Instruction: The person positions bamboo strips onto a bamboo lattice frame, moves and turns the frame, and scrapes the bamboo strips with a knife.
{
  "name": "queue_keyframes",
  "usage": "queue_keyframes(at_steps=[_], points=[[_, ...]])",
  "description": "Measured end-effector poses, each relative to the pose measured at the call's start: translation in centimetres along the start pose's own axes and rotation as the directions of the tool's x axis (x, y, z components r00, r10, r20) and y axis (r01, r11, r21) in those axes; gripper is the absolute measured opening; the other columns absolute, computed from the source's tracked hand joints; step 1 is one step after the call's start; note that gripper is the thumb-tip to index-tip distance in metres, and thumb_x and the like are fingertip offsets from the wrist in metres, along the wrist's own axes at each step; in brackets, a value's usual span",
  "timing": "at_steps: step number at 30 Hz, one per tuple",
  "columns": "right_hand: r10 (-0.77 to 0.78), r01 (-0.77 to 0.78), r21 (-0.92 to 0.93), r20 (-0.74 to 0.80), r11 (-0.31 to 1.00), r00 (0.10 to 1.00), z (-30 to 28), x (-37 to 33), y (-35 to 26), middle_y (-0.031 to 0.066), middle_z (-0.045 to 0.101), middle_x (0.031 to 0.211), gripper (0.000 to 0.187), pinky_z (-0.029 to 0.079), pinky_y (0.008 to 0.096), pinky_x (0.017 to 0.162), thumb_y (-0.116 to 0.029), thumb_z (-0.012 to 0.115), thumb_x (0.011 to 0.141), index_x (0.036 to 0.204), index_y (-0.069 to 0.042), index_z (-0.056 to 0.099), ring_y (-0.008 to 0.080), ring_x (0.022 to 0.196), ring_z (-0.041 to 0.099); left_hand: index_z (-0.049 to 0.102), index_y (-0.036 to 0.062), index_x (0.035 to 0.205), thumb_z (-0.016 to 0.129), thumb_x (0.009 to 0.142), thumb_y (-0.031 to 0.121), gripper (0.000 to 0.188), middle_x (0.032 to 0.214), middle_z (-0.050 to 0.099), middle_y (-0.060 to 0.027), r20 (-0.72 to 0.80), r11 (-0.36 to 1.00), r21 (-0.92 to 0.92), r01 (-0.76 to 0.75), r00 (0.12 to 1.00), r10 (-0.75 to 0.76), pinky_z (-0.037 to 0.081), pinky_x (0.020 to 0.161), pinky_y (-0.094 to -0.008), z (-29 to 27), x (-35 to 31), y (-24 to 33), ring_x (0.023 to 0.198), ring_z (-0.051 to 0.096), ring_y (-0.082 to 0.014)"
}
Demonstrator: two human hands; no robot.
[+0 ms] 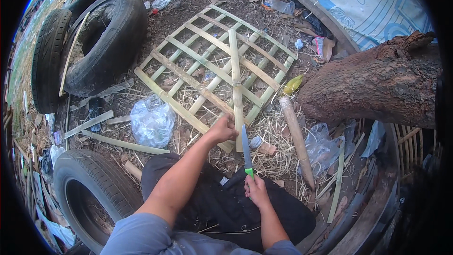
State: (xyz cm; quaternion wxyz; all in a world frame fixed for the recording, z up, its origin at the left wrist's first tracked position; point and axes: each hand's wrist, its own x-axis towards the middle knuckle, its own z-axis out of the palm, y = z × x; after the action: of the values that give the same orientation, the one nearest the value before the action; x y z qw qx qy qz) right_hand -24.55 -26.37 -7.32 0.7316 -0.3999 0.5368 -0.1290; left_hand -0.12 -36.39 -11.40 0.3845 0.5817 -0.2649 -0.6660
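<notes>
A square lattice of woven bamboo slats [181, 68] lies on the ground before me. Over it, pointing away from me, lies a loose-looking bamboo slat [235, 75]. My left hand [222, 131] is closed at this slat's near end, its curled fingers against the left edge; their exact grip is partly hidden. My right hand [256, 191] is wrapped round the green handle of a knife [246, 148]. The blade points up and away, just right of the slat's near end. My dark-trousered legs are folded beneath both hands.
Old tyres [111, 38] stand at the far left, and another tyre [96, 184] lies near left. A thick log [373, 82] and a round wooden stick [297, 141] are on the right. Crumpled clear plastic [152, 121], bamboo shavings and leaves litter the soil. A blue patterned sheet [349, 0] covers the far right.
</notes>
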Motion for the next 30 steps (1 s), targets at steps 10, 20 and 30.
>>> queue_keyframes(at_steps=[10, 20, 30], points=[[-0.012, 0.013, -0.02, 0.019, 1.0, 1.0, 0.2, -0.1, -0.2, -0.0027, 0.041, 0.058, 0.031, 0.039, 0.0238, 0.046, -0.035, 0.047, 0.097, 0.082, -0.008, 0.048, 0.0067, 0.047, 0.04, 0.037, 0.0009, 0.118, 0.066, 0.077, -0.009, 0.052, 0.091, 0.054, -0.0098, 0.022, 0.99, 0.1, 0.104, 0.994, -0.106, 0.059, 0.069, -0.0354, -0.9, 0.8, -1.7, 0.079, 0.064, -0.0233], [0.004, -0.004, -0.015, 0.012, 1.0, 1.0, 0.0, 0.0, -0.1, -0.0026, 0.041, 0.059, 0.03, 0.039, 0.0237, 0.046, -0.034, 0.047, 0.098, 0.082, -0.008, 0.048, 0.0067, 0.047, 0.04, 0.037, -0.0012, 0.122, 0.063, 0.075, -0.01, 0.054, 0.082, 0.059, -0.0112, 0.024, 0.956, 0.251, 0.153, 0.986, -0.165, 0.059, 0.064, -0.0361, -0.6, 0.6, -1.7, 0.073, 0.065, -0.0233], [0.017, -0.017, -0.031, 0.002, 0.999, 1.0, 0.1, -0.1, -0.3, -0.0022, 0.041, 0.058, 0.03, 0.039, 0.0236, 0.046, -0.033, 0.047, 0.098, 0.082, -0.007, 0.048, 0.007, 0.046, 0.04, 0.036, 0.0003, 0.131, 0.06, 0.074, -0.014, 0.064, 0.095, 0.061, -0.0156, 0.101, 0.956, 0.287, 0.06, 0.991, -0.092, 0.059, 0.067, -0.0371, -1.0, 1.2, -2.8, 0.08, 0.066, -0.026]])
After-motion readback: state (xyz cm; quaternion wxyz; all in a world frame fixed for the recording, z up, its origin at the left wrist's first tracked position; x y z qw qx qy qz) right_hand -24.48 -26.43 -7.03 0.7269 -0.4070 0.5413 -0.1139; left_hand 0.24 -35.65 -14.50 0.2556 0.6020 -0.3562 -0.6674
